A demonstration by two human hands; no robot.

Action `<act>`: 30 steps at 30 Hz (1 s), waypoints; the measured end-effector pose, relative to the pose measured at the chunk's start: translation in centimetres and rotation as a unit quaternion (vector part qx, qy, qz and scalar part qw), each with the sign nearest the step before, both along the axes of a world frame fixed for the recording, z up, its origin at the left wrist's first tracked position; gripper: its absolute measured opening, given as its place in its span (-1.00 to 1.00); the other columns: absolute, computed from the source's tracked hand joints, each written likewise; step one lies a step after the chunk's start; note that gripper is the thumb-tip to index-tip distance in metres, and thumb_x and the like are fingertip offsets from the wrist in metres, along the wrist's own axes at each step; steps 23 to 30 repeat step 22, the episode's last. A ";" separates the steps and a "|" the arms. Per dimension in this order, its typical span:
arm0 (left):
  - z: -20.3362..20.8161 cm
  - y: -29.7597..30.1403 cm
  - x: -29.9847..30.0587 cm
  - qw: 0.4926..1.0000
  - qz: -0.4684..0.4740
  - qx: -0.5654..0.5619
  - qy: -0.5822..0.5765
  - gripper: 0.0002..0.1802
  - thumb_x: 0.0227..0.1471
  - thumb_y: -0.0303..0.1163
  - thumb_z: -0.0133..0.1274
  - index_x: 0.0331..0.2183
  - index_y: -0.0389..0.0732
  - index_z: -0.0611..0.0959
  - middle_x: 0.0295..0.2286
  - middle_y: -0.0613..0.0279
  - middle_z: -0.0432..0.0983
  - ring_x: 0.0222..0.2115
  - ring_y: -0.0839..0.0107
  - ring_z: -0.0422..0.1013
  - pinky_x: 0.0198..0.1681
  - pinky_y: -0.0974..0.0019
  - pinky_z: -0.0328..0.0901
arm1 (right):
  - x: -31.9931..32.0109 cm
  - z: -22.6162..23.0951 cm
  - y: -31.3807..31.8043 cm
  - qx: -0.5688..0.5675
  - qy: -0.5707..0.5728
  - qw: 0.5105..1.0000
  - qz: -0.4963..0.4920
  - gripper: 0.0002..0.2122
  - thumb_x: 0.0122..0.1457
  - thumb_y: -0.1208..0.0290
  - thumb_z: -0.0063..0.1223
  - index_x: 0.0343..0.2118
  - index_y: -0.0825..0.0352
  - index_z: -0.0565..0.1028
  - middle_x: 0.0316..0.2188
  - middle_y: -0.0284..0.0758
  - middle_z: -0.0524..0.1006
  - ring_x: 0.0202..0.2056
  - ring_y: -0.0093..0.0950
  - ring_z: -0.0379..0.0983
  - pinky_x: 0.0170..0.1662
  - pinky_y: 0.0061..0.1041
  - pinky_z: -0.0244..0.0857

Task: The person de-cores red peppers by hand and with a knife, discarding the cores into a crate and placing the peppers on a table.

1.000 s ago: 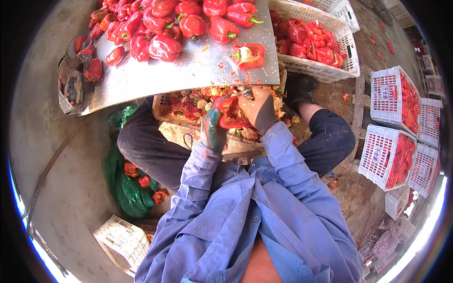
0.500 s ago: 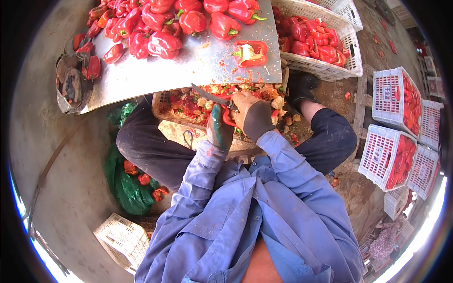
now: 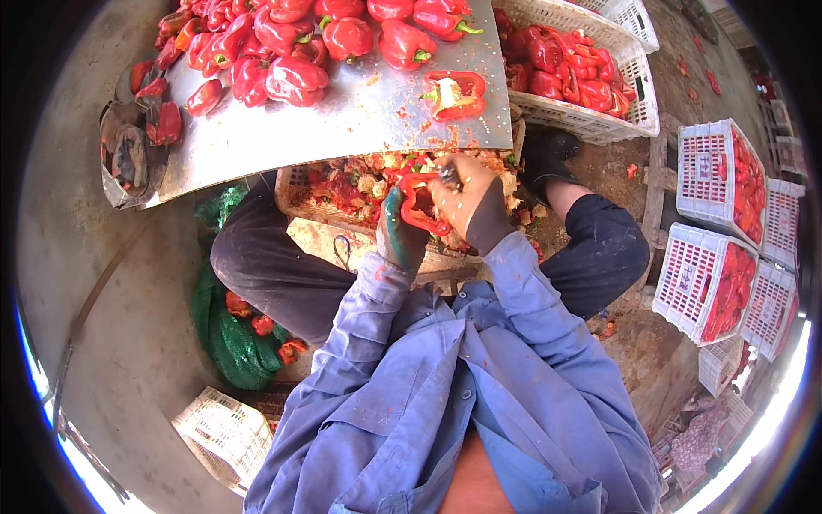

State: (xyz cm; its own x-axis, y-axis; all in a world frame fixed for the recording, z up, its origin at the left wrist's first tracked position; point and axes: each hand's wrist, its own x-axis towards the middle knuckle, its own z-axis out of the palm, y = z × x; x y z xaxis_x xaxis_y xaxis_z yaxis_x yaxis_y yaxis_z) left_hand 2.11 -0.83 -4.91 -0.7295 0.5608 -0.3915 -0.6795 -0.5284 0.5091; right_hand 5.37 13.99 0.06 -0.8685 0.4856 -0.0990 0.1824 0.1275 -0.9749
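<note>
My left hand [image 3: 397, 230], in a stained green and grey glove, grips a cut-open red bell pepper [image 3: 417, 208] with its hollow inside showing. My right hand [image 3: 471, 197], in a tan and dark glove, is closed round a knife [image 3: 449, 177]. Only the dark end of the knife shows at the fist; its blade is hidden. The right fingers are against the pepper's right side. Both hands are over a crate [image 3: 293, 199] of pepper cores, seeds and scraps. Beyond it, a pepper half [image 3: 455, 95] lies cut side up on the metal tabletop [image 3: 342, 124].
Many whole red peppers [image 3: 295, 81] are heaped on the far left of the tabletop. A white crate [image 3: 591, 127] of cut peppers stands at the far right. More filled crates [image 3: 685, 278] are stacked on the right. At left lie a green net bag [image 3: 227, 330] and an upturned crate [image 3: 224, 433].
My right hand has turned and moved slightly right, so the knife blade that pointed left is out of sight. The pepper's opening now faces up between my hands.
</note>
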 end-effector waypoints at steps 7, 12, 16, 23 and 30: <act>-0.2 -0.7 0.3 0.997 -0.059 -0.051 0.024 -0.37 0.45 0.07 -0.18 0.18 -0.30 0.50 0.04 0.06 0.56 0.00 0.26 0.55 0.08 0.18 0.47 | -0.3 0.4 1.0 0.282 0.015 0.951 0.126 -0.78 0.05 0.40 0.35 -0.28 0.32 0.54 -0.30 -0.07 0.61 -0.28 0.02 0.57 -0.25 -0.08 0.43; 0.9 -0.7 -0.1 0.995 -0.059 -0.032 0.071 -0.30 0.42 0.10 -0.17 0.22 -0.32 0.48 0.05 0.09 0.56 0.03 0.29 0.54 0.09 0.17 0.47 | -0.7 -1.2 1.9 -0.082 0.003 0.992 -0.097 -0.90 0.16 0.51 0.25 -0.38 0.45 0.59 -0.55 -0.27 0.57 -0.47 -0.51 0.52 -0.38 -0.36 0.36; 2.3 -0.6 -0.4 0.997 -0.007 -0.041 0.071 -0.32 0.43 0.09 -0.17 0.21 -0.32 0.49 0.06 0.07 0.57 0.05 0.26 0.53 0.12 0.13 0.46 | 1.2 1.5 1.9 0.027 0.001 0.997 -0.073 -0.73 0.19 0.50 0.27 -0.05 0.42 0.57 -0.39 -0.27 0.64 -0.38 -0.57 0.54 -0.25 -0.47 0.45; 2.8 -0.9 -1.6 0.908 0.010 -0.292 0.300 -0.35 0.42 0.08 -0.13 0.19 -0.28 0.50 0.00 0.12 0.60 -0.04 0.30 0.57 0.01 0.20 0.52 | 2.6 3.0 -2.3 0.227 -0.034 0.957 0.178 -0.63 0.10 0.50 0.37 -0.01 0.29 0.58 -0.11 -0.15 0.67 -0.06 -0.26 0.67 0.02 -0.26 0.51; 2.8 -0.9 -1.6 0.908 0.010 -0.292 0.300 -0.35 0.42 0.08 -0.13 0.19 -0.28 0.50 0.00 0.12 0.60 -0.04 0.30 0.57 0.01 0.20 0.52 | 2.6 3.0 -2.3 0.227 -0.034 0.957 0.178 -0.63 0.10 0.50 0.37 -0.01 0.29 0.58 -0.11 -0.15 0.67 -0.06 -0.26 0.67 0.02 -0.26 0.51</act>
